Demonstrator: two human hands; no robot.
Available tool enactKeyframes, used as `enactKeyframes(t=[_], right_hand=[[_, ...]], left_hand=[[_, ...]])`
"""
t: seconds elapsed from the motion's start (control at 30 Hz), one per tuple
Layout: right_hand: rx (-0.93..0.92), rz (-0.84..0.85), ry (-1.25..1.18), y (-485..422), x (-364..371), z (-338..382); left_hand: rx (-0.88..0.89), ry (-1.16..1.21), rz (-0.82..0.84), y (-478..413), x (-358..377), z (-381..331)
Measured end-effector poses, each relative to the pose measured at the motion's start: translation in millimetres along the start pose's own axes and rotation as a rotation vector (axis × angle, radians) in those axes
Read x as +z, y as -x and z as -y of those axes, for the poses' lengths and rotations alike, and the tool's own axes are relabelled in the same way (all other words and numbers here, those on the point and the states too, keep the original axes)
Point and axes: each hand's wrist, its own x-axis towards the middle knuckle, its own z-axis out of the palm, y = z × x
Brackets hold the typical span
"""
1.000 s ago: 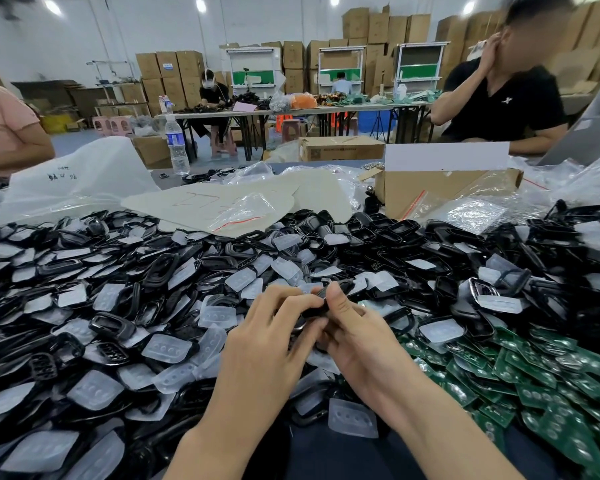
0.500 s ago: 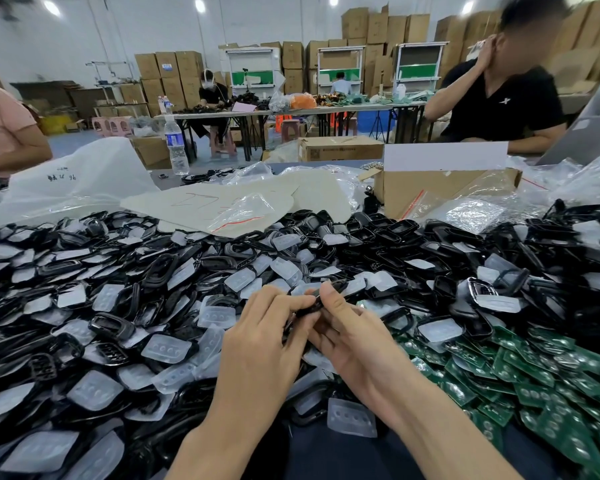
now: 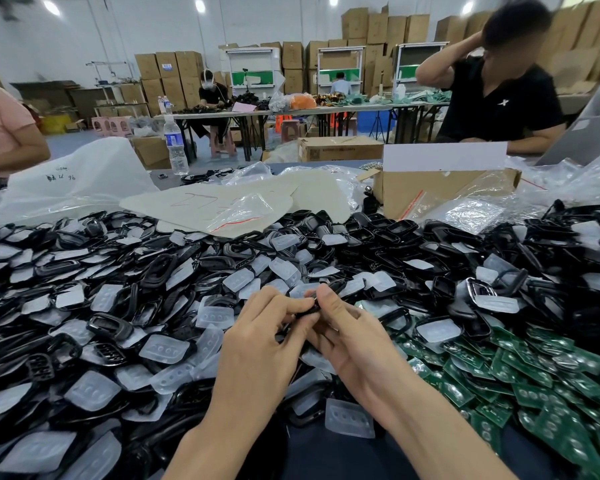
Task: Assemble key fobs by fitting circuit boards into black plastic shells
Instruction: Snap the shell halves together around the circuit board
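Observation:
My left hand (image 3: 260, 344) and my right hand (image 3: 347, 337) meet over the middle of the table and both pinch one black key fob shell (image 3: 329, 289). Fingers cover most of the shell; only its black edge shows between the thumbs. I cannot tell whether a circuit board sits inside it. A heap of black shells (image 3: 153, 271) mixed with clear rubber button pads (image 3: 163, 351) covers the table in front and to the left. Green circuit boards (image 3: 534, 382) lie piled at the lower right.
A cardboard box (image 3: 430, 192) and plastic bags (image 3: 471, 216) stand behind the heap at the right. A white bag (image 3: 80, 178) and a water bottle (image 3: 175, 147) are at the back left. One person in black sits at the far right, another in pink at the left edge.
Both hands have stayed together on the shell and drifted slightly toward me; the fingers have shifted their hold on it. The person in black raised an arm higher behind the head.

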Motion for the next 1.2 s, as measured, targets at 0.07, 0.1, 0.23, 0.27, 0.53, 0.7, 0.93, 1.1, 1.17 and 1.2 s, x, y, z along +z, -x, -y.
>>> enactKeyframes(t=[0.07,0.1,0.23,0.27,0.53,0.7,0.93,1.1,1.17,1.2], right_hand=[[-0.006,0.002,0.006,0,-1,0],[-0.008,-0.001,0.006,1,-1,1],[-0.021,-0.001,-0.023,0,-2,2],[-0.034,-0.002,-0.028,-1,-3,2],[-0.14,0.012,0.307,-4,-13,2],[-0.194,-0.004,0.473,-1,-13,2],[-0.207,-0.021,0.407,-1,-11,-2],[-0.211,-0.017,0.359,-2,-12,-2],[-0.212,-0.012,0.356,-3,-12,-3],[-0.211,-0.01,0.356,-3,-12,-3]], left_hand=[[-0.041,0.008,0.015,1,2,-1],[-0.06,0.023,0.026,1,2,-1],[-0.177,0.176,0.044,-1,2,-5],[-0.236,0.23,0.052,-2,2,-6],[-0.497,0.503,0.155,-5,-4,-3],[-0.567,0.574,0.191,-6,-5,1],[-0.567,0.568,0.179,-5,-4,0],[-0.538,0.573,0.183,-6,-4,0],[-0.537,0.576,0.184,-6,-4,0],[-0.539,0.579,0.186,-6,-4,0]])
